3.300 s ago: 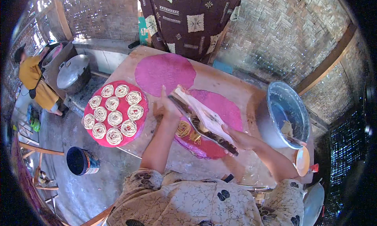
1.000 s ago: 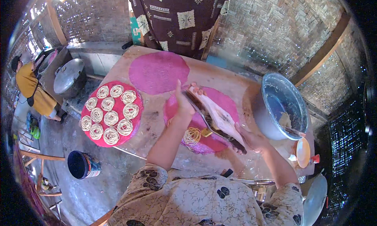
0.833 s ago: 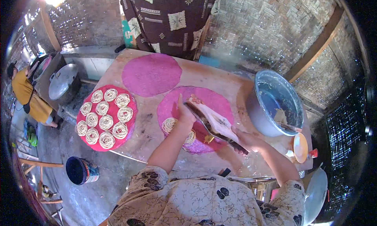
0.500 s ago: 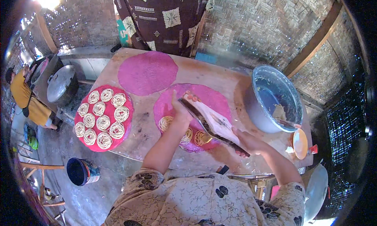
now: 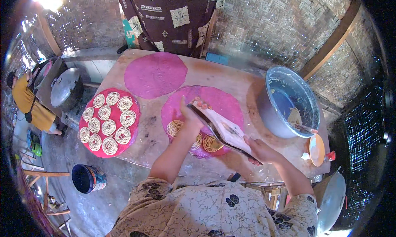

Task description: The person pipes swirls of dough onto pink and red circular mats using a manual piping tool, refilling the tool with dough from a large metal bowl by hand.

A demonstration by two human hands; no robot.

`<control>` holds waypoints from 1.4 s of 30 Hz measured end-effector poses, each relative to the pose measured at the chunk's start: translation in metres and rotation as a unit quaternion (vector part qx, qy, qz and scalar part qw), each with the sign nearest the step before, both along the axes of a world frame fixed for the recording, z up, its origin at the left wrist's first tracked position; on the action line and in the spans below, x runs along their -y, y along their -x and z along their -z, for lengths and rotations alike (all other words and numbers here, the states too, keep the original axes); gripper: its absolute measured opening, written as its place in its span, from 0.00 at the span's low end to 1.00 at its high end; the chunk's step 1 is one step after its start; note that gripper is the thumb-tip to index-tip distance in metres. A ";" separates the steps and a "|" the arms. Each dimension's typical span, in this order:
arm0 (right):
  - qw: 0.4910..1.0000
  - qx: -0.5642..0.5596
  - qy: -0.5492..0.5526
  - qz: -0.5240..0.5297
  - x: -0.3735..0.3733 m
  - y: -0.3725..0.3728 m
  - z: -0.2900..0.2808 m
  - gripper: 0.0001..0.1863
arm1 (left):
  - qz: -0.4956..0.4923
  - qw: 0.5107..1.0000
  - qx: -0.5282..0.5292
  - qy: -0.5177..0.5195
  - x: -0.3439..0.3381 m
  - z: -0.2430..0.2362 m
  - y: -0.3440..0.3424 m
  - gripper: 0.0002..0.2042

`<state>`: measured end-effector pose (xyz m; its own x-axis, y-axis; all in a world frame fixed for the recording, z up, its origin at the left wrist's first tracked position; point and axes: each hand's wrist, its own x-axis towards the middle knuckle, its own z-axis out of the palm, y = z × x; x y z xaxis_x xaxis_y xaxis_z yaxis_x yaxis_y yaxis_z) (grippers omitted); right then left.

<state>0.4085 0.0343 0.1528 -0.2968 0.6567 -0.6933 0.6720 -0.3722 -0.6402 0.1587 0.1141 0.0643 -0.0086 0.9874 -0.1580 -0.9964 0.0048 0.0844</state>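
Both my hands grip a long hinged wooden press, pale on top and dark along its edge, held slantwise over a pink round mat. My left hand is closed round its far left end, fingertips showing over the top. My right hand is closed round its near right end. Below the press, coiled nests of thin dough strands lie on the mat's near part, one nest just under the press and partly hidden by it. A second pink mat to the left carries several pale strand nests.
A bare pink mat lies at the table's back. On the right stand a large blue-grey tub with dough inside and an orange bowl. A dark bucket sits on the floor; a person in yellow stands far left beside pots.
My hands and the press stay nearly in place over the middle mat. The whole view has shifted very slightly.
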 end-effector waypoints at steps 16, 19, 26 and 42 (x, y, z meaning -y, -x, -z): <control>0.708 -0.617 0.270 0.214 -0.037 0.049 0.081 0.43 | -0.004 0.983 0.100 -0.153 -0.034 0.039 -0.006 0.13; 0.729 -0.611 0.283 0.126 -0.039 0.052 0.076 0.42 | -0.038 0.979 0.107 -0.171 -0.042 0.050 0.003 0.13; 0.924 -0.362 0.101 -0.069 -0.025 0.049 0.094 0.40 | -0.048 0.975 0.119 -0.182 -0.048 0.014 0.036 0.18; 0.996 0.054 0.054 0.034 -0.048 -0.031 0.009 0.38 | 0.022 0.992 0.008 0.123 -0.060 0.007 -0.060 0.23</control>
